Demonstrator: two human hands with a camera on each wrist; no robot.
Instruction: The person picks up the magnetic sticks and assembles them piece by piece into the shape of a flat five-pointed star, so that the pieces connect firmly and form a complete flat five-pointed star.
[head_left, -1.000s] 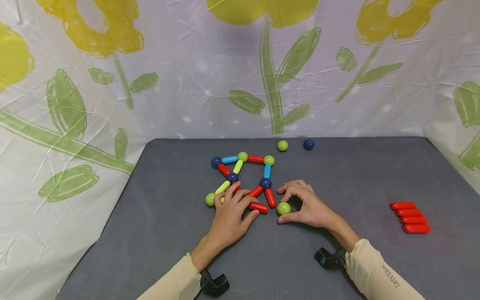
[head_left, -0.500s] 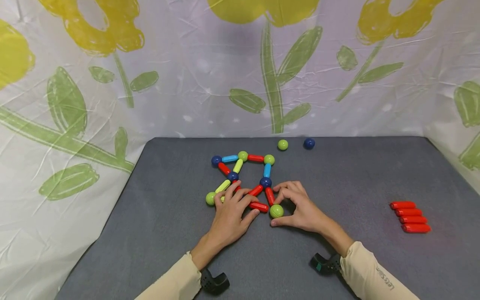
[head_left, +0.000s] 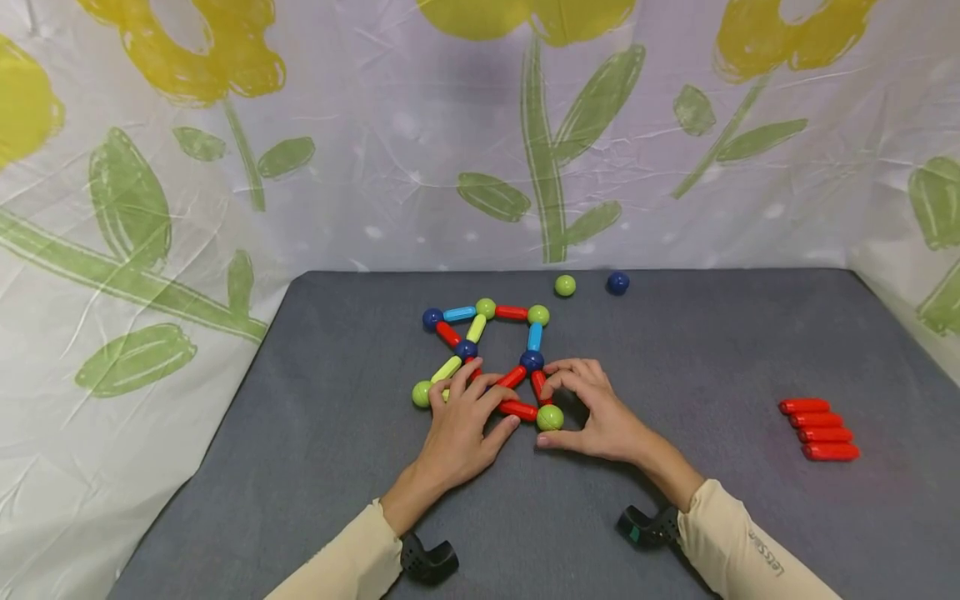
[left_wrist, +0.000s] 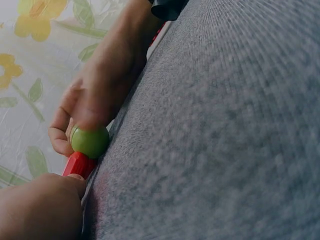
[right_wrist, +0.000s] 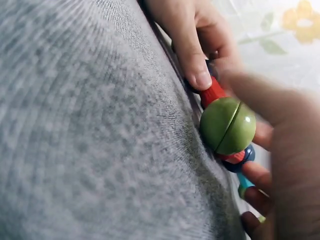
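Note:
My right hand (head_left: pixel 600 417) holds a green ball (head_left: pixel 550 417) between thumb and fingers at the near right corner of a flat frame of magnetic rods and balls. The ball meets the end of a red magnetic rod (head_left: pixel 519 410). Another red rod (head_left: pixel 538 385) runs from a dark blue ball (head_left: pixel 532 361) down to it. My left hand (head_left: pixel 465 425) lies over the frame's near side, gripping that first rod near its left end; its fingers hide the joint there. In the right wrist view the left thumb (right_wrist: pixel 200 75) presses beside the rod.
Several loose red rods (head_left: pixel 821 429) lie in a row at the right. A loose green ball (head_left: pixel 566 286) and a dark blue ball (head_left: pixel 618 283) stand by the grey table's far edge. A flowered cloth (head_left: pixel 360 167) hangs behind.
My right hand has brought the green ball leftward, from beside the frame up against the red rod's end. The left hand has stayed in place.

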